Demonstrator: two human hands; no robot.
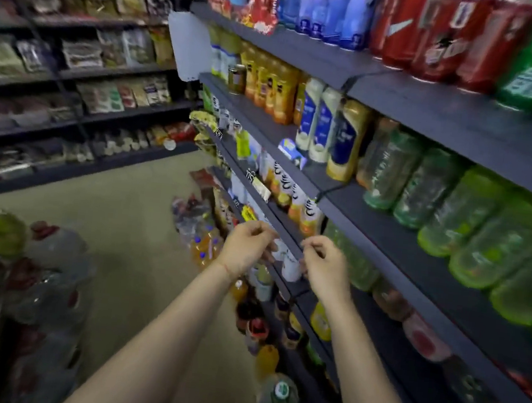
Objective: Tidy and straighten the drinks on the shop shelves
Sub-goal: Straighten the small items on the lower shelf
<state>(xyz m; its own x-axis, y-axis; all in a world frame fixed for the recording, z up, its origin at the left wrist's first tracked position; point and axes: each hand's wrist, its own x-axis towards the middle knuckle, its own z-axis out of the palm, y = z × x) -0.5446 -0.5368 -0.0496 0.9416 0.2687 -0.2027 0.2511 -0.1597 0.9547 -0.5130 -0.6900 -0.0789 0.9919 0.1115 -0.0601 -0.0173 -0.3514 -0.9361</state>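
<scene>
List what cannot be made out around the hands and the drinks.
- Head view: whether the left hand or right hand holds anything; curled fingers hide it.
- White cups: partly behind both hands.
- Green bottles: labels blurred.
- Red bottles: tops cut off by the frame's edge.

Dim, flat indoor light; no single source in view. Wide-angle bend is strong: the dark shelf edge (433,97) curves and stretches toward the right of frame. Green bottles (471,229) below that edge are smeared by motion blur (labels unreadable). Far left of it, the snack racks (76,60) are soft and murky. Shadow deepens under the shelf edge.
</scene>
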